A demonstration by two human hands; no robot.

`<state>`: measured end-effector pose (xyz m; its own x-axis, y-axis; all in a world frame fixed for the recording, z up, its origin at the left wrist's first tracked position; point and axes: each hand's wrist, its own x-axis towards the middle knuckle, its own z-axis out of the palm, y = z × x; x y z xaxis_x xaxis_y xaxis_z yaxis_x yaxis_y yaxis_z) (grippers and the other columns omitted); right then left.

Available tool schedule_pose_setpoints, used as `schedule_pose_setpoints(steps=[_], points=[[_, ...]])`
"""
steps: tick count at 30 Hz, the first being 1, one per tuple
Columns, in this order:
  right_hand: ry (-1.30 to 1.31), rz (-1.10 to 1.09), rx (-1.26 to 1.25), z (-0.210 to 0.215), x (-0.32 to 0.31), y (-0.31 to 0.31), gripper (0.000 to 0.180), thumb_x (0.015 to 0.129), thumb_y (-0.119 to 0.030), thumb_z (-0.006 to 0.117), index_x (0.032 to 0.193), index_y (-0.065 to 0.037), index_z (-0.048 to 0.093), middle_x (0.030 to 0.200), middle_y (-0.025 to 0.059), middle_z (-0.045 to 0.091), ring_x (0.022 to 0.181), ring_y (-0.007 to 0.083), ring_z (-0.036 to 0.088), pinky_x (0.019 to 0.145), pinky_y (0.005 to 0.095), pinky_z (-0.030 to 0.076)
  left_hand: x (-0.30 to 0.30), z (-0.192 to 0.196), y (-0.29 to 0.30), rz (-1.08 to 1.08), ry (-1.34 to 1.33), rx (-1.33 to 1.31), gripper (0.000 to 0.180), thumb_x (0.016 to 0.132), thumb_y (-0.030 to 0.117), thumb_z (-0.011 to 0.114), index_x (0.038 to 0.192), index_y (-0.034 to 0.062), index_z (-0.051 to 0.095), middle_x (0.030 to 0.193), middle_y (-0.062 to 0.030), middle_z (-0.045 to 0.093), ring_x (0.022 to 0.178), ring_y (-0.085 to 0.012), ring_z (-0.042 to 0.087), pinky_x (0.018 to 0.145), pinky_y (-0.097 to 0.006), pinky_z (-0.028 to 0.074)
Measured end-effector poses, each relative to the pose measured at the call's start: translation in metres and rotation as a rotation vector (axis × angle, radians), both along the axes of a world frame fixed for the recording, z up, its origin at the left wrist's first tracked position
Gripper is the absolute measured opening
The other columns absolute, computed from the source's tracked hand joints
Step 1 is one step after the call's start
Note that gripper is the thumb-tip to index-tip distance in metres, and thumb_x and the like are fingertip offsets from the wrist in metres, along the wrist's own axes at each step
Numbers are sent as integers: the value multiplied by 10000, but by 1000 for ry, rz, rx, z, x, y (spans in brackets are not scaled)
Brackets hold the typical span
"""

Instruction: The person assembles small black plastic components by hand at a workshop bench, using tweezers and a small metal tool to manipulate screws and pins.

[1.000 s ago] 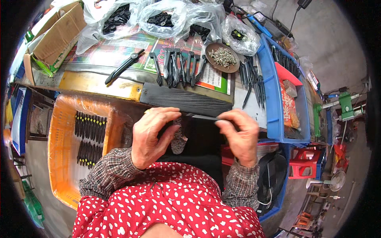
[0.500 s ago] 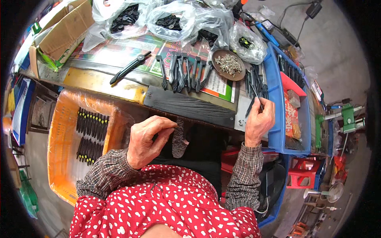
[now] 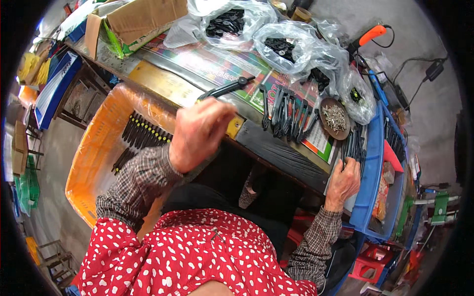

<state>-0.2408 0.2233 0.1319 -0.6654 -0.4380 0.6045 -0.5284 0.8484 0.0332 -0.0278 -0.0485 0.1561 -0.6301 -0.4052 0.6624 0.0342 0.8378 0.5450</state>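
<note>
My left hand point(image 3: 200, 132) is raised over the table's front edge, its fingers curled and smeared by motion. Just beyond it lies a long black hinged piece point(image 3: 229, 87) with a round joint. At the right of the table, my right hand point(image 3: 344, 183) is closed in a pinch beside a bunch of slim black parts point(image 3: 353, 148); what the fingertips hold is too small to make out. Between the hands, several black hinged pieces point(image 3: 286, 114) lie in a row. A brown dish point(image 3: 324, 116) of small silvery metal pins stands right of that row.
An orange crate point(image 3: 81, 170) lined with clear plastic holds black pieces with yellow-green dots at the left. Clear bags point(image 3: 266, 30) of black parts line the back beside a cardboard box point(image 3: 143, 19). A blue bin point(image 3: 368, 197) borders the table at the right.
The view has swung, so the table sits further right and tilted. My left hand has risen from beside my lap to the table edge; my right hand stays near the slim black parts.
</note>
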Motion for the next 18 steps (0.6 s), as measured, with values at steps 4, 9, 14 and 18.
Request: schedule_pose_setpoints(steps=[4,9,14,18], points=[[-64,-33,27,4,4,-3,193,800,-132,658,941,-26,580,856,122,561,798,316,585,645,416,457,-17,3,-34,149,-132,-195,149,758,57,659,905,52,637,831,-106,614,744,-268,603,640,-354,477],[-38,-38,9,4,1,-3,183,812,-143,651,940,-25,593,857,126,569,806,315,580,675,413,455,-39,-5,-54,216,-356,-299,269,734,180,706,974,77,641,910,-103,616,895,-298,577,755,-389,476],[17,-51,36,8,2,-5,174,823,-167,645,924,-34,594,851,108,574,811,302,577,673,415,445,-52,-9,-53,223,-374,-323,287,725,192,716,970,69,633,881,-107,601,874,-295,577,740,-391,473],[-2,-55,26,6,3,-7,178,830,-181,641,926,-38,596,851,102,577,810,294,578,673,414,437,-57,-14,-54,236,-351,-341,275,722,189,716,956,72,630,873,-101,586,871,-292,576,735,-395,474]])
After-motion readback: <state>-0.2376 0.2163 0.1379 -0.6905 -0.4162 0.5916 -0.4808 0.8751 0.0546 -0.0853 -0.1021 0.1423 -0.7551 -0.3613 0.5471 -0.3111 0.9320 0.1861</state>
